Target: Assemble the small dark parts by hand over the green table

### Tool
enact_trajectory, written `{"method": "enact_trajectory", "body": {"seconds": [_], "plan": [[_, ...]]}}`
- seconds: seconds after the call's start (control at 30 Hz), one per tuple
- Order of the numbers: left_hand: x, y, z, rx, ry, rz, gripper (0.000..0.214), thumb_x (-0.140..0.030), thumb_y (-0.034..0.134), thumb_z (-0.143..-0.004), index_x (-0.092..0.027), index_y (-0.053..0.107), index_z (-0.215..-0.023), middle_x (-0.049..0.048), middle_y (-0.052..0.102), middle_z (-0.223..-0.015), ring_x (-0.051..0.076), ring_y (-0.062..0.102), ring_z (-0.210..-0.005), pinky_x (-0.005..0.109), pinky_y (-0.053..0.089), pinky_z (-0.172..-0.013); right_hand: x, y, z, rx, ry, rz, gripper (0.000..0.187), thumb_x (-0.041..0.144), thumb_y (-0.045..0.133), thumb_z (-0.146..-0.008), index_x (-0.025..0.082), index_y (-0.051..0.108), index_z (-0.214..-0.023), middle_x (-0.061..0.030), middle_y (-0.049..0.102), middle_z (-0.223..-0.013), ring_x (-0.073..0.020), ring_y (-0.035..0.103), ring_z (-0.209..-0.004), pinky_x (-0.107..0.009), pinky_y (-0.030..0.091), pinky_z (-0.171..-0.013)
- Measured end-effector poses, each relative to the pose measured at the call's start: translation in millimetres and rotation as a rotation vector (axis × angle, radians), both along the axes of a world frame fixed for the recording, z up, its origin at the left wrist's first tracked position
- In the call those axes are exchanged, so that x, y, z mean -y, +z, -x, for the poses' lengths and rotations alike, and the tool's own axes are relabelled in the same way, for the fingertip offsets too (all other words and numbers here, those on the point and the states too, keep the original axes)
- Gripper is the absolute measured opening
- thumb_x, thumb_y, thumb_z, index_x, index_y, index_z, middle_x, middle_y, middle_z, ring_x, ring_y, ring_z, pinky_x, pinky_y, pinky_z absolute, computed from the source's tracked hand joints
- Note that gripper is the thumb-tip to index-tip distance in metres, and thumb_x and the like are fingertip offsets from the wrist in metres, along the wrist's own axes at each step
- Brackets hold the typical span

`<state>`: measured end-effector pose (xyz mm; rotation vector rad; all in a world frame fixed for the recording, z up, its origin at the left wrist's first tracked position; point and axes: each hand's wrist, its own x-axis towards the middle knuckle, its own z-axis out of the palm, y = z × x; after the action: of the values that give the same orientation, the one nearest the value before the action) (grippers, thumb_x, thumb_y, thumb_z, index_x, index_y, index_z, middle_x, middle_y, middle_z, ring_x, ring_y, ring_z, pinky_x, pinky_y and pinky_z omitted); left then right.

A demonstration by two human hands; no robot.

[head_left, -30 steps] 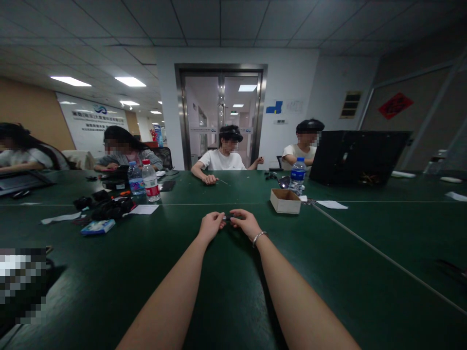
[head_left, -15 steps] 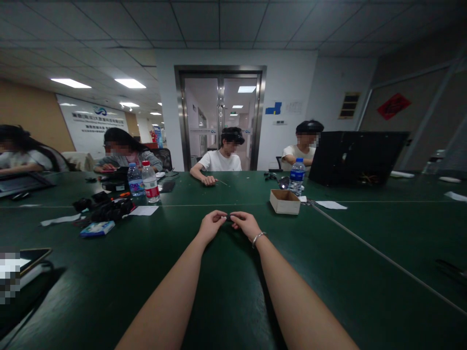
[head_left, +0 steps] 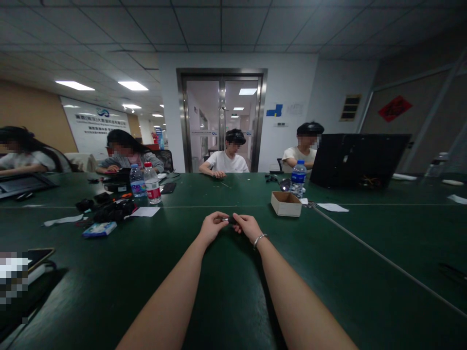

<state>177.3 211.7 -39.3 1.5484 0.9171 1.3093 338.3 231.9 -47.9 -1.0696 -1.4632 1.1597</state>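
Observation:
Both hands meet over the green table [head_left: 233, 287], at the middle of the head view. Between the fingertips is a small dark object with a silvery end [head_left: 229, 220], too small for me to tell its kind. My left hand [head_left: 211, 228] is closed in a pinch at the silvery end. My right hand [head_left: 249, 226], with a silver bracelet [head_left: 260, 240] at its wrist, pinches the dark end. The fingers cover much of the object. An open, shallow box [head_left: 286, 204] stands to the right, beyond my right hand.
A blue-capped water bottle [head_left: 298, 179] stands behind the box, near a large black case [head_left: 359, 160]. On the left are two bottles, dark gear [head_left: 113, 210] and a blue-white packet [head_left: 99, 229]. Several people sit across the table; one rests a hand [head_left: 219, 174] on it.
More of the dark object shows between my fingertips, which still pinch it. The person opposite has shifted slightly right and flattened a hand near a thin stick on the table.

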Motion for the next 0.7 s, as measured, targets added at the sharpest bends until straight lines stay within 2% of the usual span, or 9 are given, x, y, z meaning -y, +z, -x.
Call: {"method": "enact_trajectory", "body": {"seconds": [0.13,0.23,0.33,0.43,0.6,0.7], "plan": [[-2,-2.2,-1,0.016,0.032,-0.009,0.032,-0.029,0.071,-0.063,-0.015,0.061,-0.089,0.0086,0.062,-0.094,0.019,0.059,-0.087,0.033,0.045,-0.083,1,0.9,0,-0.007,0.006,-0.012,0.039,0.046,0.058,-0.076,0.01,0.058,-0.063,-0.003,0.056,-0.053,-0.0077,0.049,-0.043,-0.016,0.038,-0.042],[-9,-9.8,-2,0.033,0.098,0.066,0.041,-0.038,0.069,-0.065,-0.016,0.058,-0.097,0.0104,0.06,-0.099,0.017,0.059,-0.081,0.031,0.048,-0.074,0,-0.7,0,-0.016,0.011,-0.04,0.036,0.045,0.059,-0.075,0.009,0.06,-0.069,-0.0028,0.057,-0.054,-0.0078,0.049,-0.044,-0.016,0.038,-0.042],[-16,-17.2,-1,0.013,0.124,0.149,0.04,-0.044,0.064,-0.067,-0.012,0.058,-0.091,0.0094,0.061,-0.085,0.015,0.059,-0.069,0.028,0.048,-0.064,-2,-2.7,0,-0.015,0.01,-0.042,0.035,0.044,0.061,-0.073,0.009,0.062,-0.076,-0.0018,0.056,-0.051,-0.0081,0.049,-0.043,-0.016,0.038,-0.042],[-17,-18.9,0,-0.033,0.094,0.102,0.035,-0.042,0.064,-0.068,-0.012,0.059,-0.086,0.0066,0.06,-0.076,0.014,0.057,-0.067,0.026,0.047,-0.063,-3,-4.2,-1,-0.014,0.007,-0.033,0.034,0.041,0.064,-0.072,0.008,0.063,-0.081,-0.0013,0.056,-0.05,-0.0084,0.049,-0.043,-0.017,0.038,-0.042],[-12,-14.7,1,-0.038,0.052,0.011,0.03,-0.035,0.065,-0.068,-0.015,0.059,-0.088,0.0066,0.06,-0.083,0.015,0.058,-0.075,0.026,0.046,-0.066,-5,-5.1,-1,-0.019,0.001,-0.028,0.034,0.043,0.062,-0.073,0.009,0.062,-0.075,-0.0026,0.057,-0.052,-0.0081,0.05,-0.043,-0.016,0.038,-0.041],[-12,-13.7,0,-0.043,0.052,-0.004,0.028,-0.035,0.064,-0.068,-0.014,0.058,-0.087,0.0057,0.059,-0.08,0.015,0.058,-0.073,0.026,0.046,-0.066,-5,-4.7,-1,-0.012,-0.01,-0.019,0.036,0.045,0.061,-0.073,0.009,0.061,-0.07,-0.0022,0.056,-0.049,-0.0076,0.048,-0.041,-0.016,0.037,-0.041]]}}
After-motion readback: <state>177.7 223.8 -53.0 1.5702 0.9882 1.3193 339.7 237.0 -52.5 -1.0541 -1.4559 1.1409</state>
